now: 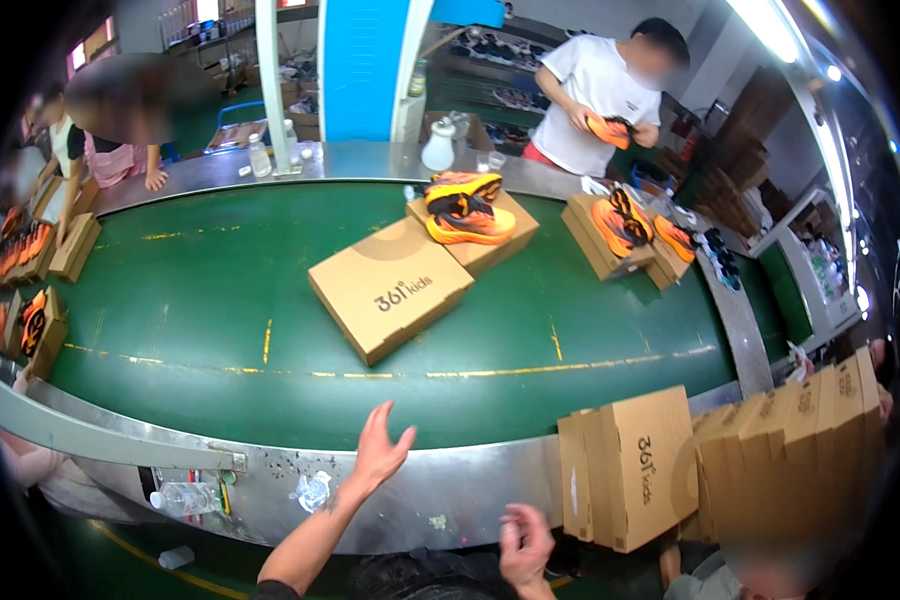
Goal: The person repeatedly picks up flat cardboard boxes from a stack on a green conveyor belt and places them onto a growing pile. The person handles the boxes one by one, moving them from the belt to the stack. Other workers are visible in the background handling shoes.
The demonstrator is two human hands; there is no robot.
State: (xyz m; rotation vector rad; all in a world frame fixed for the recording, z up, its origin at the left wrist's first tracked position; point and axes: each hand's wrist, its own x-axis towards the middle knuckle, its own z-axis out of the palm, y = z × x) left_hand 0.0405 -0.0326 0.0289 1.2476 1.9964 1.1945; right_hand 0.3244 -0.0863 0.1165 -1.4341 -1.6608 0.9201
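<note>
The green conveyor belt filled the room's middle, and everything sat relative to it. Out on its centre lay the closed cardboard shoebox, flat, lid up, well beyond the near steel rim. Just past that box a second box carried a pair of orange shoes stacked loosely on its lid — my worry was there: a nudge to the near box could have tipped that pair onto the belt. At the belt's near right edge a stack of upright boxes leaned off the rim; a careless elbow might have toppled them. The left hand hovered over the near edge, fingers spread wide, holding nothing, short of the box. The right hand hung below the rim, fingers loosely curled, empty, near the stack.
</note>
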